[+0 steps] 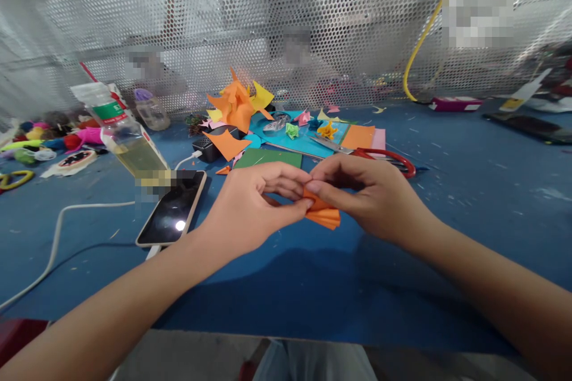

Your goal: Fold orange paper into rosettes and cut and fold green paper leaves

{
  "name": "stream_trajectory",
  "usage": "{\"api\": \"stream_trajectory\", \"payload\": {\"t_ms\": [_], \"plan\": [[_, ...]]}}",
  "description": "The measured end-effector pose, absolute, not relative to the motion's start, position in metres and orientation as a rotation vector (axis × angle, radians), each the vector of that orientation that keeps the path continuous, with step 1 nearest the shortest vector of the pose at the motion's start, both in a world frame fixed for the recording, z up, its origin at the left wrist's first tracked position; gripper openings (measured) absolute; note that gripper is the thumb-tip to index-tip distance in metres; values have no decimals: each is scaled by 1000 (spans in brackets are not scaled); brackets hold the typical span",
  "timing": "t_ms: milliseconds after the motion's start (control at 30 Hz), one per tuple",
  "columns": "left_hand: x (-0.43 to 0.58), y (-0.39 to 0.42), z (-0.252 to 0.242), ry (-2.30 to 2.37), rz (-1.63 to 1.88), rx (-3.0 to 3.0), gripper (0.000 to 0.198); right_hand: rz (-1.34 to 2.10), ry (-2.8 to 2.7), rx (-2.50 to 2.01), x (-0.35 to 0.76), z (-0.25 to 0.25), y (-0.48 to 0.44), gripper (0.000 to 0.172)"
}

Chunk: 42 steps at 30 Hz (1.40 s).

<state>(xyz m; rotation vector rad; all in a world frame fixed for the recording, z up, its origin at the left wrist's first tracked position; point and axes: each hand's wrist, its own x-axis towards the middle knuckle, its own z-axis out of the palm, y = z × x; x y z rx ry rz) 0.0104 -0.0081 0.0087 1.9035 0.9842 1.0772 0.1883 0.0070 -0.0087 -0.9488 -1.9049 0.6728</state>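
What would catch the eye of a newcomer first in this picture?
First come the hands at the centre: the left hand and the right hand pinch a folded orange paper together above the blue table. Behind them lies a bright heap of cut paper, with red-handled scissors to its right. A phone lies screen up, left of the hands.

— Folded orange paper [325, 216]?
— Mostly buried between fingers [286, 182] of left hand [250, 208] and right hand [379, 196]; bare only at the pleated lower edge.
— Red scissors [393, 158]?
— Handles partly covered by the right hand.
— Phone [172, 217], bottle [125, 131]?
— Blurred over at top end and base.
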Motion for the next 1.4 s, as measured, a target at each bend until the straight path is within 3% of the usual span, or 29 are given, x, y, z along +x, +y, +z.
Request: {"api": "stream_trajectory", "payload": {"t_ms": [400, 800, 1000, 1200, 1400], "plan": [[13, -7, 9, 1059, 1328, 1828, 14, 812, -1769, -938, 188, -2, 7, 16], [10, 1, 9, 1055, 1102, 1710, 14, 317, -1987, -869, 193, -1, 6, 8], [10, -2, 10, 1015, 1212, 1852, 3, 441, -1936, -821, 194, 1, 7, 9], [9, -3, 9, 1001, 1221, 1949, 5, 622, -1917, -830, 192, 1, 8, 13], [6, -2, 7, 1087, 1262, 1977, 8, 477, -1928, -991, 189, 3, 1, 9]]}}
